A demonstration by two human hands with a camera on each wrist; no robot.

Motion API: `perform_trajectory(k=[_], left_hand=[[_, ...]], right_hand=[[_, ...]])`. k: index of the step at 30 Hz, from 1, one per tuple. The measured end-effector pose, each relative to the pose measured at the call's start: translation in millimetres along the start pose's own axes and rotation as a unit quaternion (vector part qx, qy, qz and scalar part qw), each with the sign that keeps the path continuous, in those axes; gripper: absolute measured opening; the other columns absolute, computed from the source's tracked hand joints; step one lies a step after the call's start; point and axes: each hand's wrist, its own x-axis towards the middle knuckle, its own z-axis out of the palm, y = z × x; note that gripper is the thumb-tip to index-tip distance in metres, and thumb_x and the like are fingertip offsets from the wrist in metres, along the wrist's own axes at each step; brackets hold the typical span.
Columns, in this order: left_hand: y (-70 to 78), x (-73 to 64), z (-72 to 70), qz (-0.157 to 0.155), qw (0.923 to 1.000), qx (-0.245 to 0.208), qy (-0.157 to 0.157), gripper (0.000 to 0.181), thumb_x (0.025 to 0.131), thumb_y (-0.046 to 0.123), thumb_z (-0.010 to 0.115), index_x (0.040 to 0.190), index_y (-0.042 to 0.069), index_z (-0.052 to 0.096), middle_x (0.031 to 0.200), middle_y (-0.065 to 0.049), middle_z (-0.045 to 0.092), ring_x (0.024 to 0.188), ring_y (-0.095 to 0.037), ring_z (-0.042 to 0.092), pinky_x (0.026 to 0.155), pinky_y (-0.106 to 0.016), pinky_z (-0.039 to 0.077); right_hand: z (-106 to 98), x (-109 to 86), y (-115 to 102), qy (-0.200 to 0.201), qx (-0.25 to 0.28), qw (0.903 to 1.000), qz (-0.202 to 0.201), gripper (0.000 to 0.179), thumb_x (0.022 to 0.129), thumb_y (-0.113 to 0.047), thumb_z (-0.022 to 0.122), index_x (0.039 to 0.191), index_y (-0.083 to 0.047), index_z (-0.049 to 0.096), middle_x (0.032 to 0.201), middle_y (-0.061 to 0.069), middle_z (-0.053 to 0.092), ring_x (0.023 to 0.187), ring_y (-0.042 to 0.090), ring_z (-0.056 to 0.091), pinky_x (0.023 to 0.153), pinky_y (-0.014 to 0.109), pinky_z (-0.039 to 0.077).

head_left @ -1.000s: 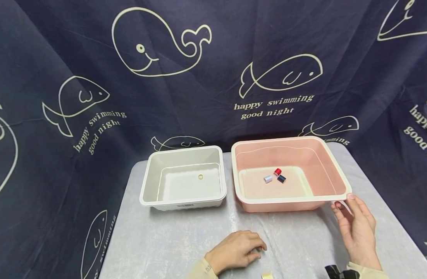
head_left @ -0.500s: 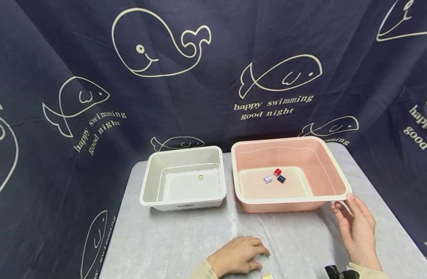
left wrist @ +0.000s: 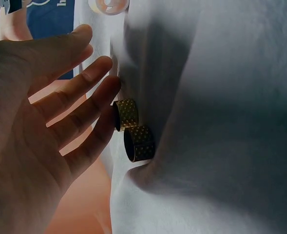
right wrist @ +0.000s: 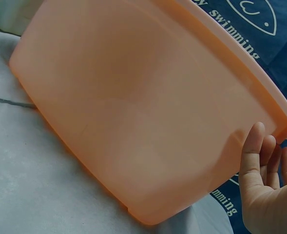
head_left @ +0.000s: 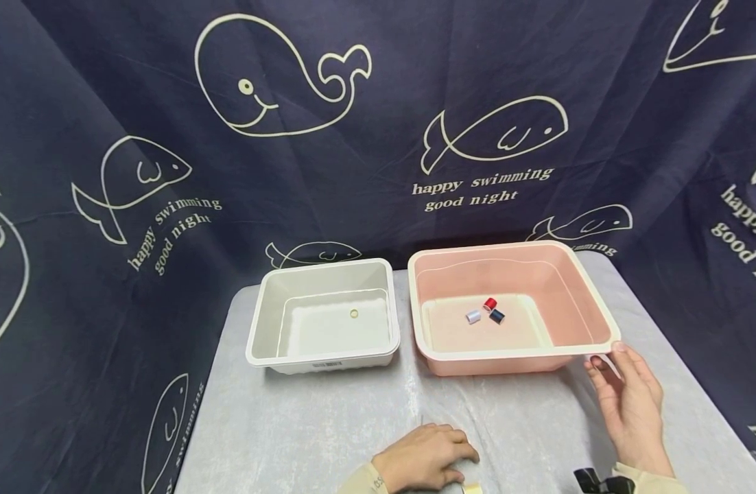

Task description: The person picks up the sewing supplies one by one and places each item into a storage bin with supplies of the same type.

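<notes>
My left hand [head_left: 424, 456] hovers low over the cloth, fingers loosely extended and holding nothing. In the left wrist view, its fingertips come right up to two gold, dimpled ring thimbles [left wrist: 128, 114] lying on the cloth; part of a gold piece [head_left: 472, 488] shows at the head view's bottom edge. My right hand [head_left: 634, 405] grips the near right corner of the pink basin [head_left: 520, 355], thumb at the rim and fingers below. Inside the basin lie a red thread spool [head_left: 490, 304], a dark blue spool [head_left: 497, 316] and a pale spool [head_left: 473, 317].
A whitish plastic tub [head_left: 322, 360] stands left of the basin, with one small pale ring [head_left: 354, 313] on its floor. Both sit on a grey cloth-covered table [head_left: 328, 425]. A navy fish-print curtain [head_left: 353, 178] hangs behind. A round clear item [left wrist: 109, 5] tops the left wrist view.
My left hand has moved slightly down and right, closer to the gold piece at the bottom edge. The right hand stays at the basin's corner.
</notes>
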Motion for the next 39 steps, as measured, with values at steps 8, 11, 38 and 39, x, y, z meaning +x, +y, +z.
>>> perform_trajectory(k=[8, 11, 38, 39], left_hand=[[0.5, -0.1, -0.3, -0.009, 0.9999, -0.002, -0.005, 0.037, 0.095, 0.042, 0.073, 0.131, 0.035, 0.069, 0.125, 0.021, 0.067, 0.117, 0.004, 0.061, 0.102, -0.015, 0.046], [0.3, 0.0, 0.7, -0.005, 1.0000, 0.006, 0.000, 0.036, 0.094, 0.042, 0.074, 0.129, 0.035, 0.070, 0.121, 0.022, 0.068, 0.112, 0.005, 0.061, 0.098, -0.013, 0.046], [-4.4, 1.4, 5.6, -0.002, 0.9899, 0.109, 0.091, 0.033, 0.093, 0.040, 0.078, 0.124, 0.035, 0.069, 0.130, 0.013, 0.059, 0.122, -0.007, 0.051, 0.093, -0.019, 0.046], [-5.0, 1.2, 6.2, -0.008, 0.9890, 0.117, 0.090, 0.036, 0.092, 0.042, 0.078, 0.125, 0.035, 0.068, 0.133, 0.011, 0.058, 0.124, -0.009, 0.051, 0.094, -0.021, 0.047]], right_hand=[[0.0, -0.5, 0.4, -0.016, 0.013, 0.9998, -0.003, 0.019, 0.107, -0.003, 0.052, 0.114, 0.001, 0.069, 0.110, 0.009, 0.069, 0.088, 0.023, 0.071, 0.086, 0.033, 0.064], [-0.3, -0.4, 0.7, -0.017, 0.015, 0.9997, -0.003, 0.018, 0.107, -0.003, 0.052, 0.114, 0.001, 0.068, 0.110, 0.009, 0.070, 0.088, 0.023, 0.071, 0.085, 0.034, 0.064], [-0.5, -0.9, 1.8, 0.007, -0.005, 1.0000, -0.002, 0.022, 0.106, -0.004, 0.054, 0.121, -0.001, 0.071, 0.111, 0.008, 0.067, 0.088, 0.021, 0.071, 0.083, 0.032, 0.064], [-0.6, -1.1, 1.9, 0.005, -0.002, 1.0000, -0.001, 0.022, 0.107, -0.004, 0.054, 0.121, -0.001, 0.071, 0.111, 0.008, 0.067, 0.088, 0.022, 0.071, 0.083, 0.032, 0.064]])
